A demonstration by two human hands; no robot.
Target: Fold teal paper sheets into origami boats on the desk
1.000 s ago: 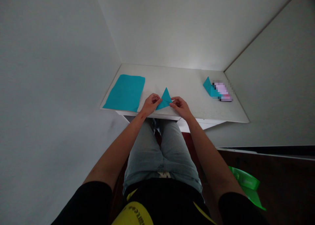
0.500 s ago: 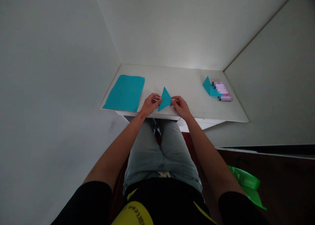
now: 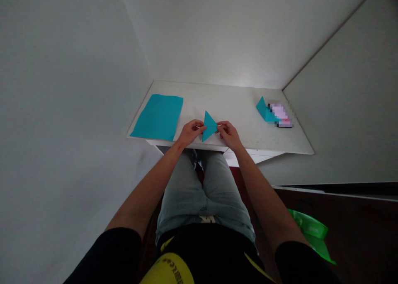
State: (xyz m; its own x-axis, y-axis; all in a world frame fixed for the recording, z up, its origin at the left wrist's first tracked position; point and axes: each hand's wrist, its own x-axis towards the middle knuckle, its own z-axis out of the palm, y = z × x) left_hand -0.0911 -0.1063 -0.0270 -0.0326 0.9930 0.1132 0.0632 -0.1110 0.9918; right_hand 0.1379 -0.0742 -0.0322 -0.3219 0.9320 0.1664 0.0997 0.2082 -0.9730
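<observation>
A small folded triangle of blue paper (image 3: 209, 127) is held between my two hands, just above the near part of the white tabletop (image 3: 222, 97). My left hand (image 3: 191, 132) pinches its long left edge between thumb and fingers. At the triangle's right-hand point, my right hand (image 3: 229, 134) grips it with thumb and fingertips. A crease runs across the middle of the paper toward that point. Left of my hands lies a stack or sheet of flat blue paper (image 3: 159, 117); whether it is more than one sheet I cannot tell.
At the table's right end, another folded blue paper (image 3: 263, 110) lies partly under a pinkish, pixelated object (image 3: 281, 115). Walls border the table at the back, left and right. A green plastic thing (image 3: 312, 230) stands on the dark floor at lower right.
The folded triangle has turned slightly, its lower corner swinging to the right and its top corner a little left. Both hands keep their hold and have barely shifted.
</observation>
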